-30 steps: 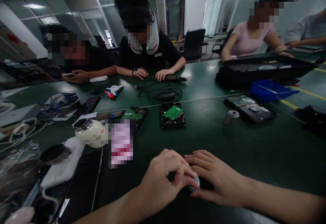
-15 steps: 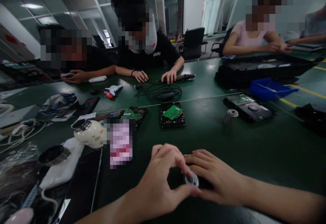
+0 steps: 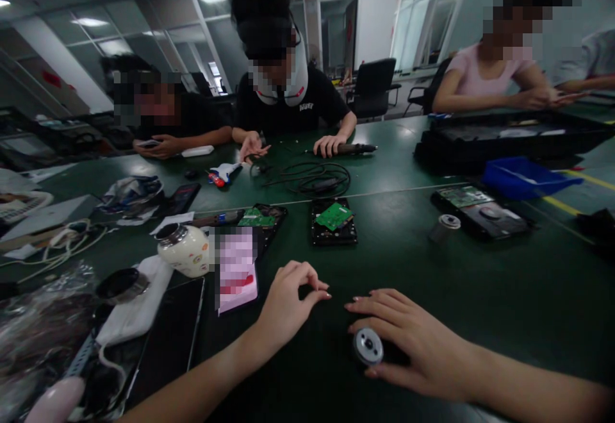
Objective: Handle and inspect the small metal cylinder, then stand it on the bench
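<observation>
A small round metal motor (image 3: 369, 346), its pale end face turned up and marked with dark holes, stands on the green table between the thumb and index finger of my right hand (image 3: 408, 340). The other fingers of that hand are stretched over the tabletop. To the left and farther forward, my left hand (image 3: 291, 298) has its thumb and fingertips brought together in a pinch; anything between them is too small to make out. A second cylindrical motor (image 3: 444, 227) stands beyond my right hand. Ahead of my hands lies a black hard drive (image 3: 334, 236) with a green circuit board (image 3: 333, 216) on top.
At left are a white patterned bottle (image 3: 185, 250), a pink box (image 3: 240, 275), a black tablet-like panel (image 3: 168, 346) and a plastic bag (image 3: 43, 340). A cable coil (image 3: 312, 179), a blue tray (image 3: 528, 176) and another hard drive (image 3: 485, 211) lie farther off. Co-workers sit opposite.
My left hand has moved off the motor, to the left and forward. The motor stays by my right hand, its end face now uncovered. The co-worker opposite has raised and turned one hand.
</observation>
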The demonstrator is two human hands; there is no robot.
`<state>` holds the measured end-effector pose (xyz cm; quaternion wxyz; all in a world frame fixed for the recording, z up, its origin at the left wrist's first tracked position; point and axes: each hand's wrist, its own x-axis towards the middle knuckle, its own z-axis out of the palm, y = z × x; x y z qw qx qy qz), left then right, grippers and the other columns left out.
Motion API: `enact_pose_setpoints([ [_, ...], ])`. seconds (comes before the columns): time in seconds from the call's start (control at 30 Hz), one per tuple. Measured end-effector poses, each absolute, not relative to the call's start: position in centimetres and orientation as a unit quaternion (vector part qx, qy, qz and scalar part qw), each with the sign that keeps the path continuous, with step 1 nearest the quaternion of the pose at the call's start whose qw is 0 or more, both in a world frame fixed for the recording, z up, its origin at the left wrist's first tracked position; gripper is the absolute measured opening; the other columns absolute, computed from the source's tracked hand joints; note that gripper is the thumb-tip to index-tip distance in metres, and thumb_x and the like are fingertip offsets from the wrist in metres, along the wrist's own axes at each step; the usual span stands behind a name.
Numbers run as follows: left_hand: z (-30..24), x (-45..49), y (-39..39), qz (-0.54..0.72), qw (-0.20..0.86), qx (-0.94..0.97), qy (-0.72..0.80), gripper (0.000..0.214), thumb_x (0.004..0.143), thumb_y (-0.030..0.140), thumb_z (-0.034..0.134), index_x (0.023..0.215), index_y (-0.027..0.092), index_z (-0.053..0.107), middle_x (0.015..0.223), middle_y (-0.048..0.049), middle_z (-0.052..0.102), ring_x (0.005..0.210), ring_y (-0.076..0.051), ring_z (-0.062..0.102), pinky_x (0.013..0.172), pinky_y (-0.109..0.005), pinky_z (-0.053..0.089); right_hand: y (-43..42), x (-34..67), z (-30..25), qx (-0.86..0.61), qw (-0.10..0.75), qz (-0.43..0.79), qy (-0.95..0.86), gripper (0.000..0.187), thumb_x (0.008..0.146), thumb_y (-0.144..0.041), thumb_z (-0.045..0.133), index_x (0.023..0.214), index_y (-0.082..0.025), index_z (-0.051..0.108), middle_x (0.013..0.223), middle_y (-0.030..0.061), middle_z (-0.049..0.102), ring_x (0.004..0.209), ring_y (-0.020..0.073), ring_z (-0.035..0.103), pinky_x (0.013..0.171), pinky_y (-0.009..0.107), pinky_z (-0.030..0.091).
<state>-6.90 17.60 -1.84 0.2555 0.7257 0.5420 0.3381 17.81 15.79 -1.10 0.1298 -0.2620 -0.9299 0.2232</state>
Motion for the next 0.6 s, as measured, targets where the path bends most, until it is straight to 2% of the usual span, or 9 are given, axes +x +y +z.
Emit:
enact_pose_setpoints([
  [0.1,-2.1,-7.1,17.6,0.330,0.201,0.736,0.555,0.030,0.065,0.019,0.082,0.086,0.022,0.060,0.097,-0.0027,0.066,0.096,-0.025,0.063,0.084,-0.041,0.047,15.8,17.8,-1.1,-0.263,0.126,0.224,-0.930,0.044,0.086,-0.046,0.060,0.123,-0.024,0.056,0.134,0.0097,0.055,0.123,0.0279,0.051,0.106,0.051,0.033],
  [0.2,-1.6,-7.2,17.8,0.297,0.179,0.757,0.554,0.025,0.066,0.022,0.083,0.082,0.023,0.064,0.089,0.0003,0.070,0.094,-0.026,0.062,0.084,-0.043,0.044,15.9,17.8,-1.1,-0.259,0.122,0.226,-0.931,0.044,0.086,-0.047,0.060,0.123,-0.024,0.057,0.134,0.0094,0.055,0.122,0.0276,0.051,0.106,0.050,0.034],
  [0.3,-1.1,-6.9,17.7,0.297,0.225,0.755,0.540,0.018,0.073,0.022,0.078,0.077,0.022,0.061,0.081,0.0023,0.072,0.085,-0.024,0.065,0.082,-0.041,0.045,16.0,17.9,-1.1,-0.257,0.132,0.225,-0.931,0.044,0.085,-0.045,0.060,0.123,-0.024,0.057,0.134,0.0097,0.055,0.121,0.0276,0.052,0.105,0.049,0.034],
  [0.4,-0.3,-6.0,16.5,0.368,0.299,0.721,0.505,0.020,0.078,0.022,0.074,0.080,0.022,0.054,0.083,0.0013,0.073,0.084,-0.022,0.068,0.080,-0.037,0.048,16.0,17.9,-1.3,-0.252,0.144,0.230,-0.929,0.043,0.086,-0.046,0.059,0.123,-0.023,0.057,0.132,0.0096,0.056,0.120,0.0267,0.052,0.106,0.048,0.034],
  [0.5,0.6,-4.6,14.7,0.402,0.323,0.732,0.446,0.024,0.076,0.022,0.076,0.076,0.023,0.052,0.083,0.0008,0.073,0.091,-0.022,0.066,0.081,-0.036,0.049,16.0,17.9,-1.5,-0.247,0.157,0.233,-0.927,0.044,0.087,-0.048,0.057,0.122,-0.022,0.058,0.129,0.0098,0.058,0.119,0.0255,0.052,0.105,0.046,0.034],
  [0.6,1.2,-3.5,13.5,0.393,0.332,0.748,0.420,0.026,0.075,0.024,0.077,0.074,0.023,0.052,0.081,0.0002,0.073,0.088,-0.021,0.064,0.077,-0.035,0.050,16.1,17.9,-1.6,-0.244,0.160,0.231,-0.928,0.046,0.087,-0.049,0.056,0.124,-0.021,0.057,0.129,0.0089,0.058,0.119,0.0249,0.051,0.104,0.045,0.035],
])
